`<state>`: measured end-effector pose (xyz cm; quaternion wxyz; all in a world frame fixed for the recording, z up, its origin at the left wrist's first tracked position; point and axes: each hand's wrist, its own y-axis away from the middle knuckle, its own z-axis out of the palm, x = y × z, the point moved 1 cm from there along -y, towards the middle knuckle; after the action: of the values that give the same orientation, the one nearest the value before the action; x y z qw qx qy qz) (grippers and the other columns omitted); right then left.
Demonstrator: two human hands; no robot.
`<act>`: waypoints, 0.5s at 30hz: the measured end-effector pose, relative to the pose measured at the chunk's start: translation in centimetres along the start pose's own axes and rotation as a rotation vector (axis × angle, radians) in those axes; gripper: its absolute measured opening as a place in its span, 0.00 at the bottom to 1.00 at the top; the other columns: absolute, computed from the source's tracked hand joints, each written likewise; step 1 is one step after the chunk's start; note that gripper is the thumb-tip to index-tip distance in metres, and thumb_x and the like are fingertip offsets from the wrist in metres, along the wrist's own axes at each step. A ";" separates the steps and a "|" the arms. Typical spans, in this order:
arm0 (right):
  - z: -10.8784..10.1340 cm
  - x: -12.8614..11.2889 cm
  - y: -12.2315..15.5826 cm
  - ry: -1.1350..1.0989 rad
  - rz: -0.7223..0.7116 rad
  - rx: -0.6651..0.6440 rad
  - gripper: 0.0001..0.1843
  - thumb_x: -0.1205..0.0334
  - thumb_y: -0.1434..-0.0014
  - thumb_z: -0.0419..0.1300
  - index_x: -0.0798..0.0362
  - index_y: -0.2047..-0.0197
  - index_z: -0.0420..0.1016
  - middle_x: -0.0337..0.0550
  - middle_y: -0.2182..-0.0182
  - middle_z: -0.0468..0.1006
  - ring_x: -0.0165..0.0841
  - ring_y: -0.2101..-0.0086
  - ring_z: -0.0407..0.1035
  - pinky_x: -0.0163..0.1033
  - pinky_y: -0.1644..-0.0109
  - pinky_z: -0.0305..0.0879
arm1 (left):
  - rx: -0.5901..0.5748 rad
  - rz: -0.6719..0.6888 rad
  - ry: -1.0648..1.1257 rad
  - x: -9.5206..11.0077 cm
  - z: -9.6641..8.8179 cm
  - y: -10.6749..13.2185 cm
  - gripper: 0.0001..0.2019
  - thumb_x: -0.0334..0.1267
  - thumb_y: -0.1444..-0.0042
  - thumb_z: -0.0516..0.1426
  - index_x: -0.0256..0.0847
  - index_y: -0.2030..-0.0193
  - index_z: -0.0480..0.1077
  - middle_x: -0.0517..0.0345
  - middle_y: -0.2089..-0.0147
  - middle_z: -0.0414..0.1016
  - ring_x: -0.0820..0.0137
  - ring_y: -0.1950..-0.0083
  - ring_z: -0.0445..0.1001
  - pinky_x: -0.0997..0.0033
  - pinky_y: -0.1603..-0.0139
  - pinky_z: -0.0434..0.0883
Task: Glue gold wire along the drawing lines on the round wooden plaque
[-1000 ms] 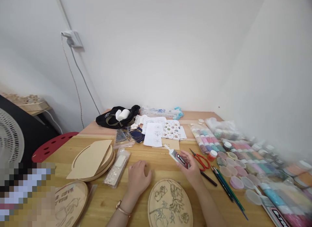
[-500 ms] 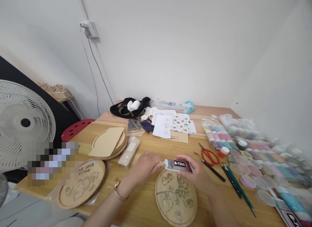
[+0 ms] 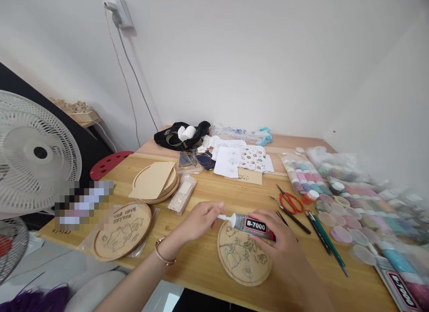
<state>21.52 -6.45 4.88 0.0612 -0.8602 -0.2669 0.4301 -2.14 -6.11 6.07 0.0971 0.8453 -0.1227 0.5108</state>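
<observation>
My right hand [image 3: 276, 238] is wrapped around a silver B-7000 glue tube [image 3: 246, 224], held almost level with its white nozzle pointing left. At the tip of that nozzle, the thumb and fingers of my left hand [image 3: 203, 220] are pinched together; whether a small cap is between them is hard to see. Below the tube lies a round wooden board [image 3: 243, 269] with line drawings of plants and figures, its upper right edge partly covered by my right hand.
At left is another drawn round board [image 3: 122, 234] on plastic, near stacked boards [image 3: 156, 178] and a fan [image 3: 36, 155]. Red-handled scissors [image 3: 291, 203], pencils [image 3: 325, 240], small round tubs [image 3: 338, 213] and a second glue tube [image 3: 392, 278] lie right. Papers [image 3: 228, 162] are behind.
The view has shifted, so the table sits a little higher and more floor shows. My right hand and the tube appear slightly lower and further right; the white nozzle shows more clearly.
</observation>
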 end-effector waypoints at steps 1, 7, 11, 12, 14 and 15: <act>0.0 0.1 0.2 -0.005 0.013 0.003 0.16 0.59 0.43 0.62 0.46 0.50 0.75 0.45 0.53 0.77 0.38 0.53 0.72 0.43 0.49 0.70 | 0.024 0.017 0.025 0.0 -0.1 0.1 0.27 0.62 0.40 0.48 0.36 0.66 0.70 0.62 0.76 0.68 0.75 0.75 0.65 0.76 0.74 0.62; 0.2 0.4 1.6 -0.104 0.016 -0.032 0.17 0.59 0.42 0.61 0.48 0.49 0.72 0.45 0.54 0.77 0.36 0.54 0.72 0.40 0.50 0.70 | 0.054 0.326 -0.045 1.0 -0.3 1.0 0.10 0.42 0.43 0.62 0.39 0.60 0.77 0.56 0.65 0.75 0.72 0.63 0.71 0.74 0.62 0.67; 0.5 -0.2 2.5 -0.053 0.040 -0.144 0.22 0.61 0.43 0.59 0.48 0.44 0.69 0.47 0.50 0.75 0.38 0.50 0.70 0.43 0.47 0.67 | -0.024 0.431 -0.175 2.1 0.1 1.3 0.06 0.36 0.40 0.59 0.38 0.60 0.77 0.55 0.64 0.75 0.72 0.63 0.73 0.75 0.61 0.67; 0.7 -0.4 2.8 -0.013 0.048 -0.179 0.24 0.61 0.43 0.59 0.48 0.43 0.68 0.47 0.48 0.75 0.39 0.49 0.69 0.44 0.46 0.66 | -0.050 0.448 -0.215 2.4 0.2 1.3 0.06 0.36 0.39 0.58 0.38 0.60 0.77 0.55 0.63 0.75 0.72 0.62 0.73 0.75 0.61 0.67; 1.2 -0.8 3.2 0.072 0.077 -0.239 0.25 0.63 0.44 0.58 0.49 0.42 0.67 0.48 0.48 0.75 0.41 0.49 0.70 0.46 0.46 0.65 | -0.099 0.471 -0.308 2.9 0.7 1.4 0.07 0.35 0.38 0.57 0.38 0.59 0.76 0.55 0.63 0.75 0.71 0.62 0.73 0.74 0.60 0.67; 1.4 -1.0 3.4 0.110 0.103 -0.260 0.25 0.64 0.45 0.58 0.50 0.43 0.68 0.49 0.49 0.76 0.41 0.51 0.71 0.46 0.48 0.66 | -0.121 0.475 -0.350 3.2 0.9 1.4 0.07 0.36 0.37 0.56 0.38 0.59 0.75 0.55 0.64 0.75 0.71 0.62 0.72 0.74 0.61 0.67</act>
<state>21.32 -10.05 3.53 -0.0582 -0.8957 -0.2722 0.3468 -0.39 -8.03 8.52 0.0025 0.8609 -0.3620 0.3575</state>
